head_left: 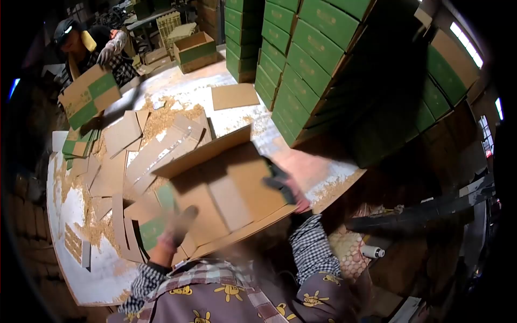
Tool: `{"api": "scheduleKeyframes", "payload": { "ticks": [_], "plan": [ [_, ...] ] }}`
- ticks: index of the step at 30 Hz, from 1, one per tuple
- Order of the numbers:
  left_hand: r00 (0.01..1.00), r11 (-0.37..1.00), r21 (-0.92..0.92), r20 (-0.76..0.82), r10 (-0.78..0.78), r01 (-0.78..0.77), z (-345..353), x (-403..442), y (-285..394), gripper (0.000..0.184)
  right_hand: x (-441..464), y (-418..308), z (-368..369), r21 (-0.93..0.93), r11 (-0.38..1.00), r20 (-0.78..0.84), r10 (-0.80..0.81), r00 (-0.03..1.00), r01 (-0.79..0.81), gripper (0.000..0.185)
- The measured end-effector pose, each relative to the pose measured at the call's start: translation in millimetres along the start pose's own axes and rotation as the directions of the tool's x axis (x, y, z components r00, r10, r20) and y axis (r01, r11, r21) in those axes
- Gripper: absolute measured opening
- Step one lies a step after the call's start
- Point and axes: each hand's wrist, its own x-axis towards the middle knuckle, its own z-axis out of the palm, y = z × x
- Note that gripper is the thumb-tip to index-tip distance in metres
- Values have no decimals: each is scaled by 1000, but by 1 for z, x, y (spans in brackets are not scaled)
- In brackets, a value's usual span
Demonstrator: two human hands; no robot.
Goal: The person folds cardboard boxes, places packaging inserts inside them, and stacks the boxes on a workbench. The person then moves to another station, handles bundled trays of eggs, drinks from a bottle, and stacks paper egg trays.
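An open cardboard box [199, 215] with a raised back wall lies in front of me, tilted, its brown inside facing up. A paler strip of cardboard [230, 202] runs across its floor. At the box's right end, my right hand [284, 185], in a dark-grey glove, is closed over the edge. Beside the left end is my left hand [177, 229], gloved and blurred by motion, its fingers stretched out. Whether it touches the box I cannot tell. A green-printed flap [151, 231] shows left of that hand.
Loose cardboard sheets [123, 132] and wood shavings cover the table [67, 274]. Tall stacks of green boxes [312, 64] stand at the back right. Across the table, a co-worker holds a green-and-brown carton [91, 97]. Another open box [195, 53] sits at the far edge.
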Motion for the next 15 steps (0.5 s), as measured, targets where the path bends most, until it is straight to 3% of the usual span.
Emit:
{"api": "scheduleKeyframes", "payload": {
  "ticks": [1, 2, 3, 4, 5, 6, 7, 8, 9, 10, 11, 12, 13, 14, 15],
  "plan": [
    [995, 833, -553, -62, -83, 35, 9, 34, 31, 42, -13, 22, -49, 60, 970, -111, -230, 967, 237, 56],
    [975, 388, -921, -77, -209, 11, 27, 74, 57, 45, -22, 23, -79, -6, 921, -258, -379, 889, 390, 51],
    [987, 339, -937, -129, -99, -89, 45, 119, 71, 70, -32, 26, -111, -89, 858, -377, -499, 780, 506, 50],
    [987, 79, -986, 137, -80, 143, 16, 147, 120, 67, -49, 85, -189, -6, 805, -590, -482, 648, 594, 34],
    [809, -20, -861, 485, -332, 508, -17, 166, 163, 57, -62, 94, -212, 199, 774, -812, -214, 544, 601, 41],
    [812, -74, -893, 436, -388, 444, 10, 186, 177, 47, -88, 111, -202, 651, 646, -462, -80, 883, 399, 43],
    [792, -160, -847, 532, -301, 508, 89, 222, 161, 44, -111, 145, -196, 544, 727, -574, -41, 817, 419, 43],
    [784, -161, -830, 558, -270, 535, 95, 228, 168, 43, -138, 180, -194, 411, 806, -682, -39, 730, 427, 44],
    [778, -165, -811, 585, -230, 561, 93, 226, 173, 43, -155, 222, -190, 462, 828, -426, -108, 899, 318, 44],
    [896, 55, -911, 389, -215, 409, 78, 201, 171, 44, -156, 216, -150, 448, 893, -613, 275, 741, 39, 43],
    [970, 281, -932, 192, -150, 228, 49, 165, 167, 45, -161, 271, -173, 429, 903, -436, 246, 866, -40, 42],
    [992, 528, -846, 8, -123, 73, 18, 128, 152, 47, -155, 226, -93, 212, 976, -462, 144, 875, -49, 36],
    [934, 867, -491, -266, -239, 82, 25, 86, 121, 52, -140, 200, -58, 50, 987, -380, 159, 911, -152, 46],
    [869, 932, -243, -357, -343, 268, -13, 47, 103, 59, -121, 196, -33, -77, 994, -374, 38, 927, -72, 52],
    [681, 755, -43, -400, -613, 654, -16, 12, 93, 69, -106, 195, -9, -199, 980, -365, -93, 926, 20, 60]
  ]
}}
